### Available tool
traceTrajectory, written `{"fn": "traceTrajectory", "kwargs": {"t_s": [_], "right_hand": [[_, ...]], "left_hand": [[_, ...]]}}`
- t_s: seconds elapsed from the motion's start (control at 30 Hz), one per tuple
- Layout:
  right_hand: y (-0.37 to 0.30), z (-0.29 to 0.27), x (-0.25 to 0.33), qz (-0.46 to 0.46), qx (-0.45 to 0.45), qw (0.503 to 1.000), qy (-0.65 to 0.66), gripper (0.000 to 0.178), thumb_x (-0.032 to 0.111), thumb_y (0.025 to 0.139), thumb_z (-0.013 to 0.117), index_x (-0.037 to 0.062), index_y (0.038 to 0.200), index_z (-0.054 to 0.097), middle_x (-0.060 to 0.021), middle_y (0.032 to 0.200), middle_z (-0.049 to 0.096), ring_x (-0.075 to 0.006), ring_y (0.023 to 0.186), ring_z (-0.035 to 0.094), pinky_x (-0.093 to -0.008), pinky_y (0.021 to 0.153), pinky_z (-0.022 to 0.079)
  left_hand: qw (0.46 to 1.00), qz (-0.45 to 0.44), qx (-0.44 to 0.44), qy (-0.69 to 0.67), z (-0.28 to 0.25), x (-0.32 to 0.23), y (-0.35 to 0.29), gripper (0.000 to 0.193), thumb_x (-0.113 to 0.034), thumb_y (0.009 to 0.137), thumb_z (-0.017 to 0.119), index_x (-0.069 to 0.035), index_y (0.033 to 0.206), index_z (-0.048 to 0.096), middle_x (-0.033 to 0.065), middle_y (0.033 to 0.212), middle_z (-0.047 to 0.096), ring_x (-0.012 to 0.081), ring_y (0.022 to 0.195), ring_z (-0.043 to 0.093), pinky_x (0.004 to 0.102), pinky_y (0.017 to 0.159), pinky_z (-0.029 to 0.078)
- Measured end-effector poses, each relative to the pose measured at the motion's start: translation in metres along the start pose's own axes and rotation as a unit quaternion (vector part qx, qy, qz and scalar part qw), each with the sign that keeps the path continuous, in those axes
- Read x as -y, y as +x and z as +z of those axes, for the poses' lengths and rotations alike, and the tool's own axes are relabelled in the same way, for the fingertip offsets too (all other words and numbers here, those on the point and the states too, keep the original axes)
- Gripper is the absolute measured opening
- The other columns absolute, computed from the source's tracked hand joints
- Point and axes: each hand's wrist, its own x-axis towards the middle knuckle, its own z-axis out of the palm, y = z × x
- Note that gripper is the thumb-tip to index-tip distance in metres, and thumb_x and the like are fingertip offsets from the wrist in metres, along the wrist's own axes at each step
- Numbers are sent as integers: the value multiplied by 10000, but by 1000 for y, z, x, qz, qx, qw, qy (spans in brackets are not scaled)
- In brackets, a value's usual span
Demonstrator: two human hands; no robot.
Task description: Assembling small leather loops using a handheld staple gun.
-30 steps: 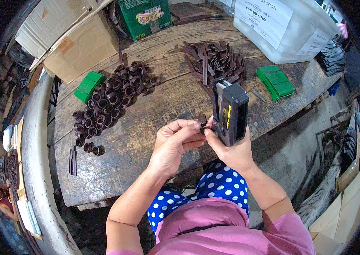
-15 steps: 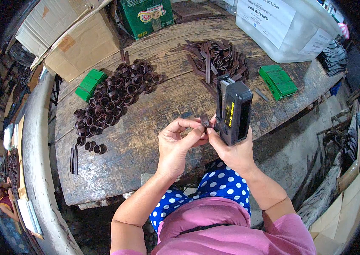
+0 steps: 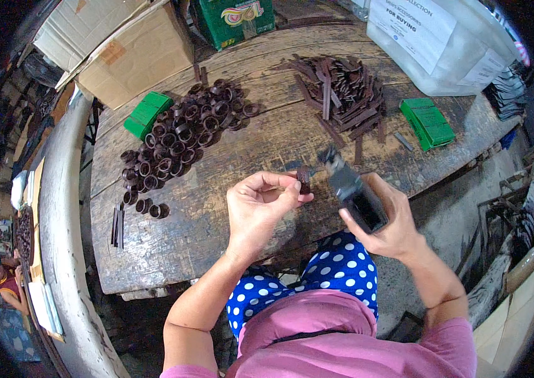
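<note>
My left hand (image 3: 255,205) pinches a small dark brown leather loop (image 3: 304,181) between thumb and fingertips above the front of the table. To its right, my right hand (image 3: 393,217) is wrapped round a black handheld stapler (image 3: 356,192), whose front end is smeared by motion. The stapler's head is apart from the loop and tilts toward the far side of the table. Left of my hands lies a heap of brown loops (image 3: 185,126), many standing on edge. Beyond the stapler is a pile of flat brown leather strips (image 3: 349,94).
Small green boxes lie at the left (image 3: 147,114) and right (image 3: 428,123) of the wooden table (image 3: 235,170). A cardboard box (image 3: 138,57), a green carton (image 3: 235,22) and a translucent plastic bin (image 3: 437,44) line the far edge. A few thin strips (image 3: 117,225) lie at the left.
My right hand has drawn the stapler away from the loop, to the right, and turned it. My left hand keeps the loop nearly in place. The view has shifted slightly.
</note>
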Motion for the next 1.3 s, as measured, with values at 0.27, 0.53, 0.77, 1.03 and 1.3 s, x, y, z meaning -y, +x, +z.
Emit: {"fn": "traceTrajectory", "kwargs": {"t_s": [0.27, 0.53, 0.77, 1.03, 1.3], "right_hand": [[-6, -20, -21, -91, 112, 964, -223, 527, 188, 533, 682, -9, 974, 471, -189, 872, 554, -381, 840, 568, -434, 764, 462], [-1, -20, -13, -106, 138, 955, -240, 507, 180, 527, 690, 1, 946, 466, -186, 839, 547, -374, 812, 566, -429, 745, 462], [-2, -16, -12, -112, 134, 954, -242, 514, 167, 515, 689, 1, 950, 469, -179, 831, 550, -372, 802, 571, -427, 741, 462], [-2, -17, -12, -116, 136, 953, -246, 498, 168, 529, 688, 5, 947, 474, -173, 823, 550, -362, 797, 573, -425, 732, 460], [-1, -19, -15, -131, 127, 952, -245, 467, 164, 521, 691, 14, 903, 469, -169, 791, 555, -367, 762, 582, -428, 693, 472]], "left_hand": [[997, 5, 14, 70, -13, -12, -11, 98, 23, 808, 666, 82, 877, 630, 167, 949, 657, 202, 816, 676, 294, 756, 560], [983, 64, 18, 169, -7, -12, -19, 101, 10, 792, 683, 62, 871, 650, 199, 1030, 644, 191, 818, 669, 285, 721, 561], [971, 107, 40, 209, -7, -13, -22, 115, 11, 777, 687, 51, 882, 665, 190, 1020, 654, 151, 802, 651, 269, 716, 555], [963, 106, 55, 242, -7, -15, -20, 108, 23, 767, 690, 47, 871, 669, 179, 1008, 662, 144, 822, 650, 261, 721, 551], [955, 147, 79, 245, -8, -17, -18, 127, 13, 756, 692, 41, 879, 672, 175, 988, 673, 154, 800, 676, 256, 720, 554]]}}
